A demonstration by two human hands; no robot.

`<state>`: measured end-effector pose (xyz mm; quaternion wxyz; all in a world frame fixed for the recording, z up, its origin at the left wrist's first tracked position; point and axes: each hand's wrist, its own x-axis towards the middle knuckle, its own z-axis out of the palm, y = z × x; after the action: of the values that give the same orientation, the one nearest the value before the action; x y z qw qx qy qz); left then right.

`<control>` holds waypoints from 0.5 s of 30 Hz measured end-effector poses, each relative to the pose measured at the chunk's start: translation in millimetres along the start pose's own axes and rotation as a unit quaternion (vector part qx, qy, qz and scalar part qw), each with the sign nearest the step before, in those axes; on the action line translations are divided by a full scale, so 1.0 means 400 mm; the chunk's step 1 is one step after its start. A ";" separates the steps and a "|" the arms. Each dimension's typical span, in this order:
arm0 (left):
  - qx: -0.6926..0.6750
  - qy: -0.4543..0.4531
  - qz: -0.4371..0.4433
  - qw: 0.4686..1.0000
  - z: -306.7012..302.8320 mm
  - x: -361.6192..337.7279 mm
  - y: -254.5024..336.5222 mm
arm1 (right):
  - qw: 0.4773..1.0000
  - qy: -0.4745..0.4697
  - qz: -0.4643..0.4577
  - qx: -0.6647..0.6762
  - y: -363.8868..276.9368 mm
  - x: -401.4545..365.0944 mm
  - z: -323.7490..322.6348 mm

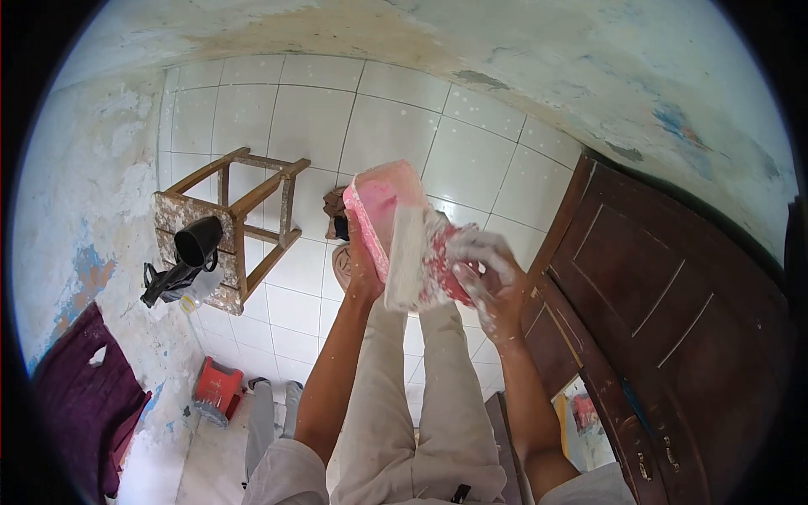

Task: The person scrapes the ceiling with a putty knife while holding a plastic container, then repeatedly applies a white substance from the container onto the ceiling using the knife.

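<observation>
My left hand grips the near left side of a pink rectangular tub, held tilted in front of my legs. Pale pink residue coats its inside. Closed around a red spreader smeared with white paste is my right hand, its fingers coated in the same white. The spreader's long straight edge carries a thick off-white strip and overlaps the tub's right side in this view.
A paint-spotted wooden stool lies on its side at left, with a black container by its seat. A red plastic stool stands lower left. Brown wooden doors line the right; peeling walls surround the tiled floor.
</observation>
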<state>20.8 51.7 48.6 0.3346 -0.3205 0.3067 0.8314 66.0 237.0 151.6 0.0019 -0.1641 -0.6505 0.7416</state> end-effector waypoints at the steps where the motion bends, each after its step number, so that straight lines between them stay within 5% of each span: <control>1: -0.006 -0.004 -0.006 1.000 -0.009 0.006 -0.001 | 0.995 0.075 0.030 0.060 -0.009 0.009 0.014; 6: 0.074 0.019 0.035 0.996 -0.042 0.027 -0.009 | 0.942 0.222 0.127 0.219 0.027 0.095 -0.011; 9: -0.025 -0.122 -0.007 0.992 0.024 -0.003 0.040 | 0.905 0.188 0.112 0.364 0.194 0.190 -0.070; 13: 0.092 0.009 -0.009 0.996 -0.072 -0.003 0.048 | 0.798 0.261 0.172 0.515 0.463 0.378 -0.130; 15: 0.099 0.049 -0.004 0.994 -0.176 0.011 0.041 | 0.854 0.219 0.156 0.446 0.538 0.467 -0.161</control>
<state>28.9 -7.5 7.7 0.3530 -0.3270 0.4022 0.7789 -49.8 306.3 -107.4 0.1017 -0.4028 -0.1988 0.8877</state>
